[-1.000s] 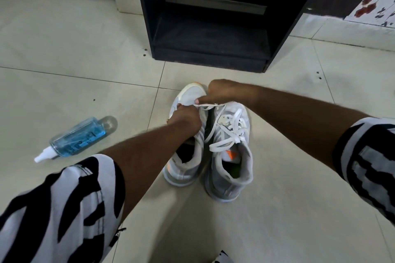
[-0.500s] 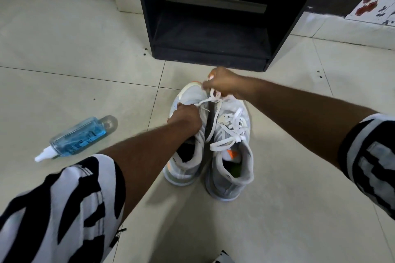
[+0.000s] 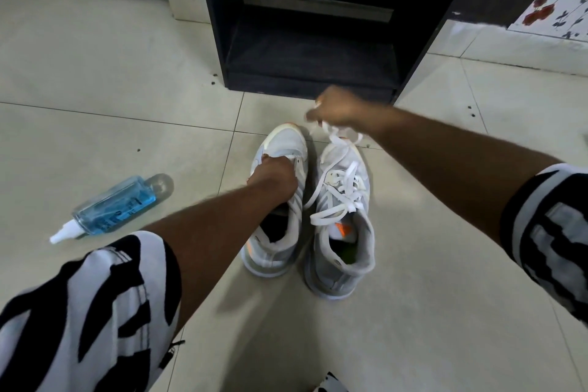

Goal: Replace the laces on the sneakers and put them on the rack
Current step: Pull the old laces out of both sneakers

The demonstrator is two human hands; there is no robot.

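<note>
Two grey-and-white sneakers stand side by side on the tiled floor, toes pointing away from me. My left hand grips the left sneaker over its tongue area, where no lace shows. The right sneaker carries a loose white lace across its eyelets. My right hand is raised beyond the toes and pinches one end of a white lace that trails down toward the right sneaker's toe. The black shoe rack stands just beyond, its lower shelf dark and bare.
A clear spray bottle of blue liquid lies on its side on the floor at the left. A pale wall base runs behind the rack, and a flower-patterned surface shows at the upper right. Small dark specks dot the tiles.
My right hand has drawn the lace up and away from the sneakers toward the rack, moving right. My left hand has stayed on the left sneaker.
</note>
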